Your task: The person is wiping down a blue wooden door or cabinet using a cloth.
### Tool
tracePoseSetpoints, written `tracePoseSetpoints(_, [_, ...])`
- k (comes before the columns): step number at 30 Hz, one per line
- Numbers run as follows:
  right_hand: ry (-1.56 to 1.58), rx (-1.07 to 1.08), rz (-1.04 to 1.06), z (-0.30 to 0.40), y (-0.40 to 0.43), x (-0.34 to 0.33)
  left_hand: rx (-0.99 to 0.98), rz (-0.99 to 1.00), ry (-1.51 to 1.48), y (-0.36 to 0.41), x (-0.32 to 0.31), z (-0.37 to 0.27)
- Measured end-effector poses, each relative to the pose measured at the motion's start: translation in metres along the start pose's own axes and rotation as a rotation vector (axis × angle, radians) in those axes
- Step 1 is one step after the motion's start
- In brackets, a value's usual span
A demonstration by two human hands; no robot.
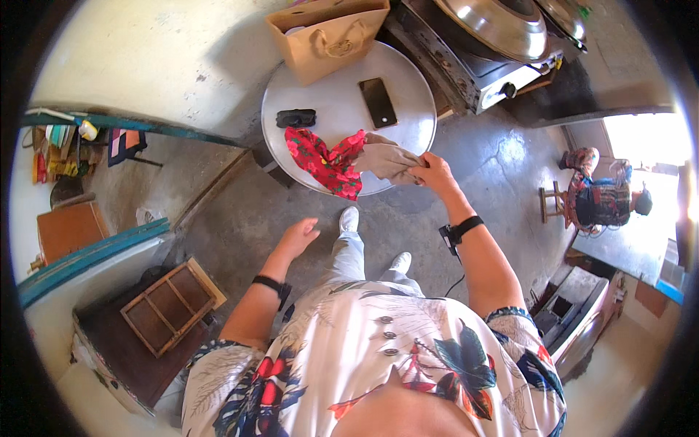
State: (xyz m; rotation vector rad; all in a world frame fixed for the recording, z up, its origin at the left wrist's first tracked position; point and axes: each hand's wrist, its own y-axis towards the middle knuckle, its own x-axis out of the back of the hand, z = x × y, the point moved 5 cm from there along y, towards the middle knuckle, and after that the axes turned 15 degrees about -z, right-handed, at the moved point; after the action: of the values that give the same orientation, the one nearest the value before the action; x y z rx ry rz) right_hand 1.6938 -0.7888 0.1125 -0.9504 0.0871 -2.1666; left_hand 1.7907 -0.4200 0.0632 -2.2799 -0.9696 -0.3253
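My right hand (pixel 434 172) pinches the end of a beige-grey cloth (pixel 386 158) over the near right edge of a round metal-topped table (pixel 404 65). The cloth's other end meets a bunched red floral cloth (pixel 327 158); whether the two are one piece I cannot tell. Part of the red fabric hangs past the table's near rim. My left hand (pixel 297 237) is held over the floor in front of my body, fingers loosely bent and holding nothing. Behind the cloths lie a black case-like object (pixel 296 118) and a dark smartphone (pixel 378 104).
A brown paper bag (pixel 327 52) stands at the table's back, against the wall. Right of it is a gas stove (pixel 497 90) with a lidded wok (pixel 502 27). A person (pixel 603 196) sits by a wooden stool (pixel 554 202) at far right. A wooden frame (pixel 169 308) lies at lower left.
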Motion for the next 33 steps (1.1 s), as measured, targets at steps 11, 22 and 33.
tracePoseSetpoints(11, [0.643,-0.449,-0.085,-0.104,-0.185,0.112,-0.056,0.25,0.059,0.035,-0.061,-0.115])
tracePoseSetpoints(22, [0.95,-0.119,-0.483,-0.203,-0.445,0.206,-0.698,1.13,0.024,-0.26,-0.362,-0.261])
tracePoseSetpoints(33, [0.914,-0.355,-1.464,-0.357,-0.767,0.319,-1.129,1.177,-0.009,-0.487,-0.559,-0.36])
